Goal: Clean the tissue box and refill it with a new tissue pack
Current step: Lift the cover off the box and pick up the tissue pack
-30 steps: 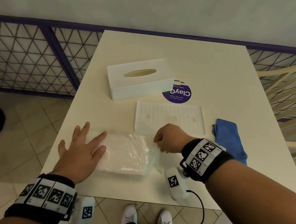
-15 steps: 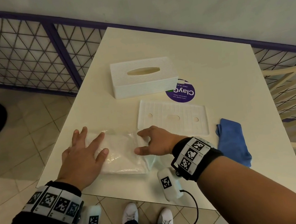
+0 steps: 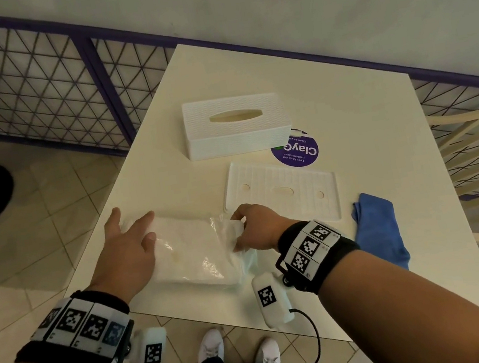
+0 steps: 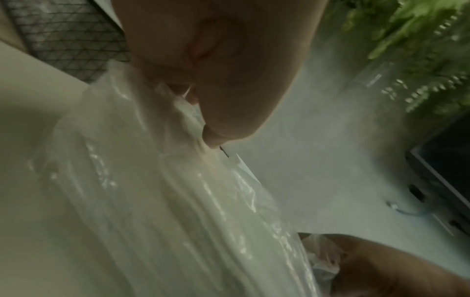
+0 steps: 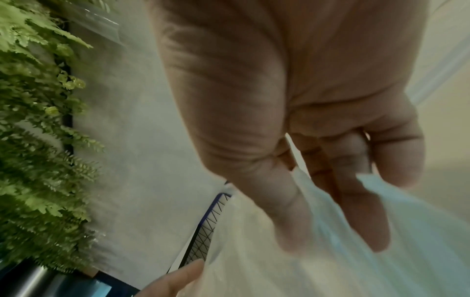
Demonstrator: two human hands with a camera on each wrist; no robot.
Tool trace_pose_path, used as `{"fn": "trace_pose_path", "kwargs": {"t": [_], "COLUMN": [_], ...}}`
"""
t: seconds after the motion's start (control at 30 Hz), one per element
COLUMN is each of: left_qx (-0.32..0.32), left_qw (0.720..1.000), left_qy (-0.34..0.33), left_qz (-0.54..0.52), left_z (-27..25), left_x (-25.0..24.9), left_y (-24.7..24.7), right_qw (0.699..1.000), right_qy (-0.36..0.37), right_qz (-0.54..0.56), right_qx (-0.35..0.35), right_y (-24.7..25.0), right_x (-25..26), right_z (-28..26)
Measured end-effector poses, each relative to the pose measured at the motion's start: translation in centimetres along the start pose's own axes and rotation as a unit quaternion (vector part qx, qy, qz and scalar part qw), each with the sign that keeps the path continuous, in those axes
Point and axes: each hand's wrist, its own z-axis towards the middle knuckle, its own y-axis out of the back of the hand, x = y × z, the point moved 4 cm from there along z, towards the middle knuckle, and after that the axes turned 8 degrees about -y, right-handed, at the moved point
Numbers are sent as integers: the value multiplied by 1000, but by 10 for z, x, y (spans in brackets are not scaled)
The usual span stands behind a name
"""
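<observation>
The new tissue pack (image 3: 193, 251), white in a clear plastic wrapper, lies on the table near the front edge. My left hand (image 3: 135, 226) presses flat on its left end with fingers straight; the left wrist view shows the palm on the wrapper (image 4: 152, 201). My right hand (image 3: 239, 228) pinches loose wrapper at the pack's right end, with bunched film (image 5: 330, 251) under the curled fingers (image 5: 356, 201). The white tissue box cover (image 3: 235, 125) stands farther back, slot up. Its flat base plate (image 3: 281, 193) lies between cover and pack.
A blue cloth (image 3: 377, 228) lies right of the pack near the table (image 3: 365, 130) edge. A round purple sticker (image 3: 296, 150) is on the tabletop. A cream chair (image 3: 477, 143) stands at the right, a purple mesh railing (image 3: 29, 89) behind left.
My right hand went from a fist beside the pack to reaching onto it, and now pinches raised wrapper at its right end. The left hand stayed on the left end.
</observation>
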Motion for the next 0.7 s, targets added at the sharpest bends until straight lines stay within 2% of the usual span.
{"fn": "trace_pose_path", "kwargs": {"t": [0.1, 0.23, 0.33, 0.43, 0.53, 0.63, 0.7], "left_qx": [-13, -57, -95, -112, -85, -16, 3], "left_qw": [1000, 998, 995, 993, 996, 998, 995], "left_qy": [6, 0, 6, 17, -9, 61, 96], "left_qz": [0, -25, -43, -29, -11, -14, -23], "left_z": [1, 3, 3, 2, 1, 2, 2], "left_x": [3, 12, 21, 26, 24, 34, 41], "left_y": [5, 15, 24, 33, 31, 22, 15], "right_qw": [997, 987, 977, 960, 946, 949, 959], "right_qy": [3, -4, -10, -47, -126, -182, -185], "right_qz": [69, 162, 207, 265, 299, 257, 211], "right_qx": [-25, -19, -43, -70, -19, 29, 31], "right_y": [0, 3, 15, 22, 10, -3, -6], "right_x": [3, 1, -9, -26, -40, -46, -48], "right_z": [-1, -5, -8, -5, 2, -2, -6]}}
